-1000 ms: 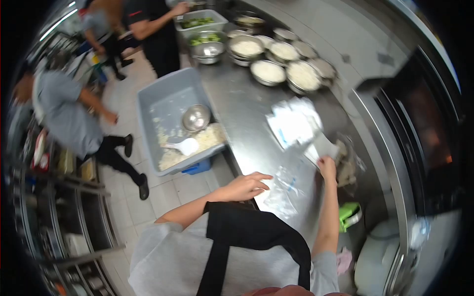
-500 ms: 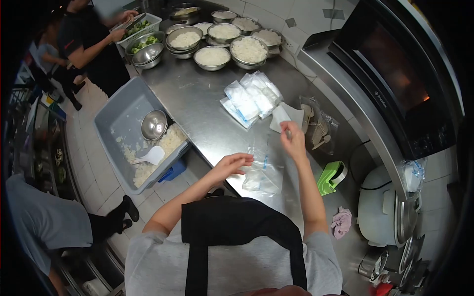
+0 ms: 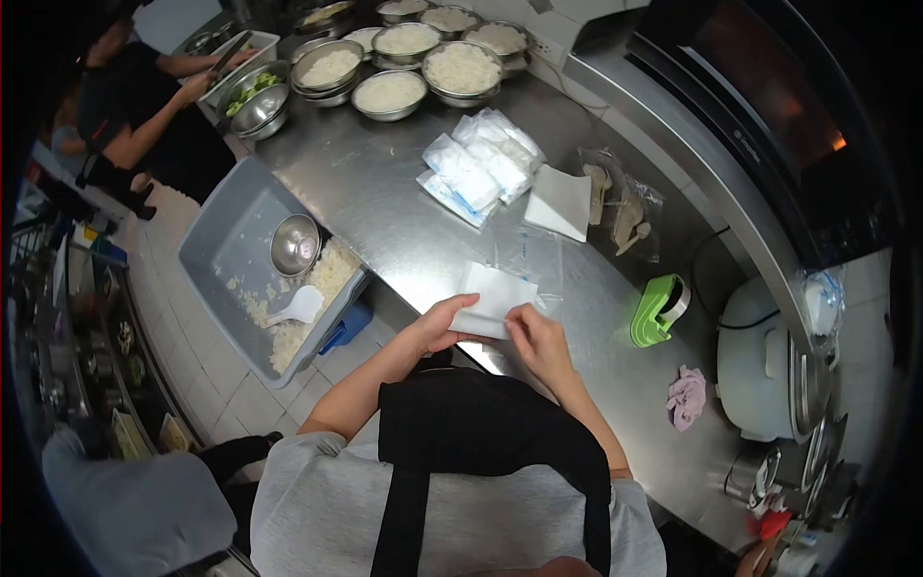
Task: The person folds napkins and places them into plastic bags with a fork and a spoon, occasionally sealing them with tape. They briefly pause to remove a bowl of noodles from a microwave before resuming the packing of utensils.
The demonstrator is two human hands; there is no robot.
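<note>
Close in front of my body, my left hand (image 3: pixel 448 321) pinches the left edge of a white paper napkin (image 3: pixel 495 291). At the napkin's lower right edge, the fingers of my right hand (image 3: pixel 536 337) are closed on it. The near edge of the napkin looks folded over. Beneath and beyond it, a clear plastic bag (image 3: pixel 540 258) lies flat on the steel table (image 3: pixel 394 226). Farther out is a stack of white napkins (image 3: pixel 558 204), beside a pile of packets in clear plastic (image 3: pixel 486 165) and wooden cutlery in clear wrap (image 3: pixel 627 207).
To the left stands a grey tub (image 3: pixel 216 226) with rice, a metal bowl (image 3: pixel 295 244) and a white rice paddle (image 3: pixel 296 306). Rice-filled bowls (image 3: pixel 388 94) crowd the back. A green tape dispenser (image 3: pixel 656 313) and pink cloth (image 3: pixel 686 398) lie right. Co-workers (image 3: pixel 144 106) stand left.
My right hand has brought a napkin from the stack back toward my body. My left hand, empty before, now holds it too. The person at lower left has moved.
</note>
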